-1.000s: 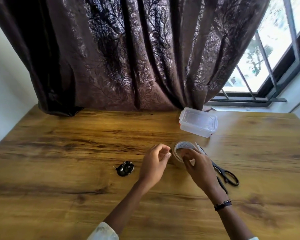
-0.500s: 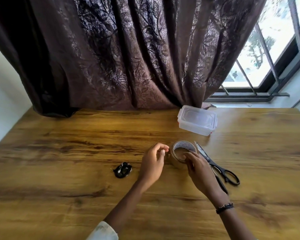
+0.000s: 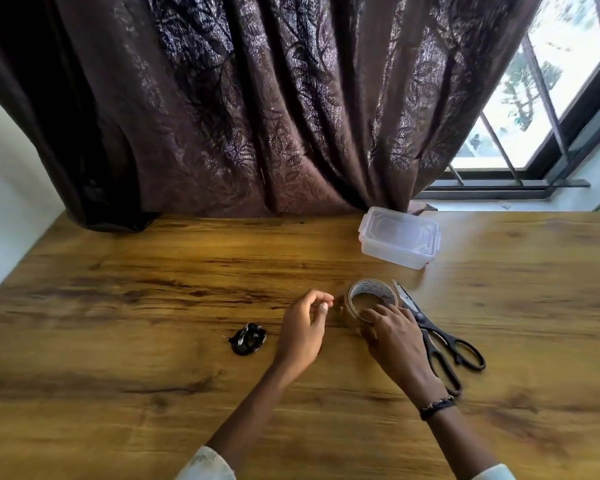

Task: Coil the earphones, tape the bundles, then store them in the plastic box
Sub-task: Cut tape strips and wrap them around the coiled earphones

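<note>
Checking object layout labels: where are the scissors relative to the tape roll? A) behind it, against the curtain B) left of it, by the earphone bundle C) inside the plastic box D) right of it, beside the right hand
D: the scissors lie on the table just right of the tape roll, alongside the right hand that rests on the roll.

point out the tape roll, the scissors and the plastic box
tape roll (image 3: 373,292), head view, far inner wall of the ring
scissors (image 3: 420,319), head view, pivot where the blades meet
plastic box (image 3: 399,233), head view, middle of the closed lid
</note>
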Demonstrator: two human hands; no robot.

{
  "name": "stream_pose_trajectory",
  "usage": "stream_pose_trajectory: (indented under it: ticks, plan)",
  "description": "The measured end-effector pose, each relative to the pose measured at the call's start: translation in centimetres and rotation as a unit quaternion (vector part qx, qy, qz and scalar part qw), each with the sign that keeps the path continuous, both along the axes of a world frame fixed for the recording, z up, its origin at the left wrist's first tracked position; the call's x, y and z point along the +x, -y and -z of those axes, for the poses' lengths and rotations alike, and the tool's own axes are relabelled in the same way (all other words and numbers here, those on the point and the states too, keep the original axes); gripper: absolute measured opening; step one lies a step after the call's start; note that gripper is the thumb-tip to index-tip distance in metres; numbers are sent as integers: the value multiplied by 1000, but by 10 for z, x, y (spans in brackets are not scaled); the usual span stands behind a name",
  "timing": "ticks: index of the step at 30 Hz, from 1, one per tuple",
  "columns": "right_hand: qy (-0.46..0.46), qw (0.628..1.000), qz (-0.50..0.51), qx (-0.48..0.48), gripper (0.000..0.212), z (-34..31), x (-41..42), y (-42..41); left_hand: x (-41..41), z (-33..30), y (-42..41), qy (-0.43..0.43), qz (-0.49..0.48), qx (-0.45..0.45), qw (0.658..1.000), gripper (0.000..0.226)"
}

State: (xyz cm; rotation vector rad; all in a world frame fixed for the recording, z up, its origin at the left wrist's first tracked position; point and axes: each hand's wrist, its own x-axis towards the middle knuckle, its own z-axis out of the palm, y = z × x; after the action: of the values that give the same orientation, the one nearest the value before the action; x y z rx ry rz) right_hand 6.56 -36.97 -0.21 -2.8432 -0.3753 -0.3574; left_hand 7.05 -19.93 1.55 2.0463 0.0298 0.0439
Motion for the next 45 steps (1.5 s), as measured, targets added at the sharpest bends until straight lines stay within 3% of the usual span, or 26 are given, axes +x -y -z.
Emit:
stream_pose_trajectory:
  ticks: [5, 8, 12, 15, 17, 26, 36, 40, 45]
  plan:
    - [7, 999, 12, 53, 23, -2, -6, 1, -4, -1, -5, -6, 0, -2, 1000, 14]
    - [-25, 983, 43, 175, 27, -10, -11, 0, -6, -3, -7, -2, -7, -8, 1000, 13]
    - [-166, 901, 84, 391, 43, -14, -22, 2, -13, -13, -9, 31, -11, -4, 999, 12]
    - [-218, 803, 63, 551, 28, -25, -40, -8, -20, -24, -8, 73, -7, -1, 997, 13]
    - [-229, 768, 50, 596, 22, -32, -53, -13, -25, -30, -8, 89, 2, -1, 996, 15]
    - [-257, 734, 62, 626, 13, -35, -78, -20, -37, -38, -2, 77, 83, 76, 991, 27]
    - [-255, 740, 55, 620, 7, -35, -81, -15, -31, -45, 12, 160, 97, 203, 961, 27]
    - [-259, 739, 52, 620, 16, -34, -81, -13, -29, -45, 17, 185, 108, 230, 949, 24]
    - [-268, 764, 54, 585, 8, -37, -81, -8, -27, -44, 18, 196, 113, 242, 944, 16]
